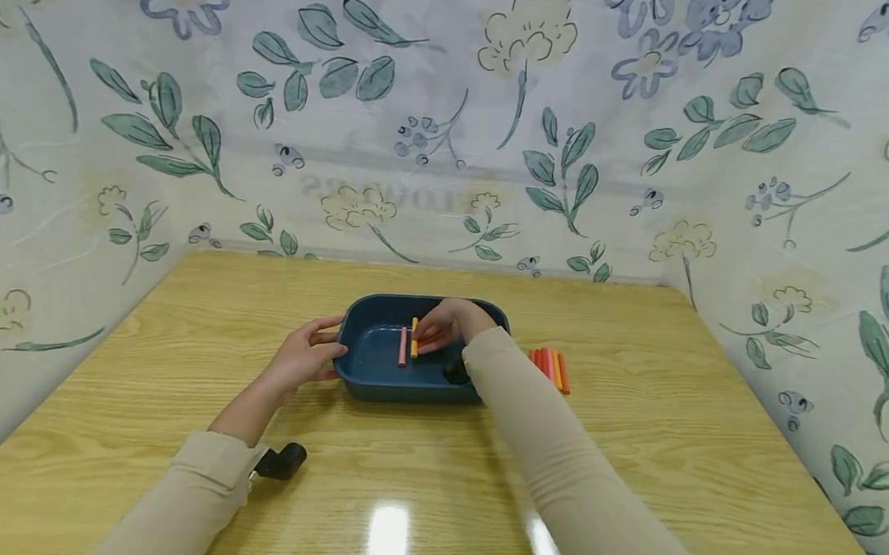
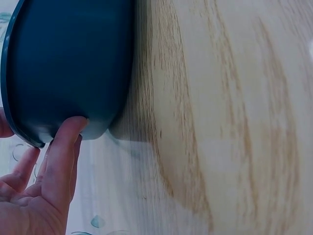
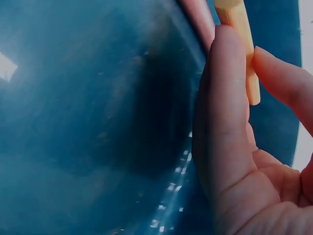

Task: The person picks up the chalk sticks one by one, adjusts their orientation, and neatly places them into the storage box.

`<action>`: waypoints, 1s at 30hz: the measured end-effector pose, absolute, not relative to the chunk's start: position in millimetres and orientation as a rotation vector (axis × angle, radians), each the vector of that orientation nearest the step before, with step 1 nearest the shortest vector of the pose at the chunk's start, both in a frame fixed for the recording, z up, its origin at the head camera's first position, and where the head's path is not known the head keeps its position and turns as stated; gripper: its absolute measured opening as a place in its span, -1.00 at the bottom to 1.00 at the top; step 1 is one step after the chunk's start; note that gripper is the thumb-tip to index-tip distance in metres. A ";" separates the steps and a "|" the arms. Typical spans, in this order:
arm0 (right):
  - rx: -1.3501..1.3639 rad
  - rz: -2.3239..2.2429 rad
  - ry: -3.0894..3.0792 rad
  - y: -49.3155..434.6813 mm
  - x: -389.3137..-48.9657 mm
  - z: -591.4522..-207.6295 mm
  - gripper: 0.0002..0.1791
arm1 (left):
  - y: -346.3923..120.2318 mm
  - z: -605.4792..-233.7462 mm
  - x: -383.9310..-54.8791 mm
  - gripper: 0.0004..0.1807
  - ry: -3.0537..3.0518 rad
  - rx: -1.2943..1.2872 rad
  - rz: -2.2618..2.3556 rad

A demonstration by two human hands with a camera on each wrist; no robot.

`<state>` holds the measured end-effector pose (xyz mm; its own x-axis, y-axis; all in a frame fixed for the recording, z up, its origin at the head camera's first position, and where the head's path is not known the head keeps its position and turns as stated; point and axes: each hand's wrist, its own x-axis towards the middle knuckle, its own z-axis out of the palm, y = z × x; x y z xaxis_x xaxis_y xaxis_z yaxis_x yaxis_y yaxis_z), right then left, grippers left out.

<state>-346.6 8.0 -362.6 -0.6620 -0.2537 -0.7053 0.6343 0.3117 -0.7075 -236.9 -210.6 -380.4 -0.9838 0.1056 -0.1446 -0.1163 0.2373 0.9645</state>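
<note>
A dark blue oblong tub (image 1: 412,393) stands on the wooden table. My left hand (image 1: 307,353) holds its left end, thumb over the rim and fingers against the outer wall; the left wrist view shows the fingertips on that wall (image 2: 73,63). Reaching into the tub, my right hand (image 1: 446,322) pinches a short yellow-orange stick (image 3: 239,29) between thumb and fingers. A pink stick (image 1: 402,347) lies in the tub just left of it. To the right of the tub, several red, pink and orange sticks (image 1: 550,368) lie side by side, partly hidden by my right sleeve.
The table (image 1: 612,443) has a pale wood grain. Floral cloth (image 1: 442,212) hangs behind it and at both sides. Black wrist cameras show at my left wrist (image 1: 282,461) and below my right hand. Light glares off the table near the front.
</note>
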 end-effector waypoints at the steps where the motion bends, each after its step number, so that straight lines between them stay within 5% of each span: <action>1: 0.350 -1.445 1.811 8.1 -346.2 -364.1 -0.68 | -210.5 -380.4 -236.6 -0.36 2.322 -0.005 1.837; 16: 0.319 -1.460 1.867 9.1 -340.7 -366.8 -0.51 | -210.5 -379.4 -234.1 -0.36 2.311 -0.001 1.840; 24: 0.189 -1.510 1.922 16.9 -341.3 -344.8 -0.70 | -208.7 -378.2 -235.6 -0.36 2.323 0.010 1.834; 30: 0.124 -1.618 1.866 21.2 -340.3 -331.4 -0.64 | -208.7 -378.7 -235.3 -0.36 2.311 -0.014 1.841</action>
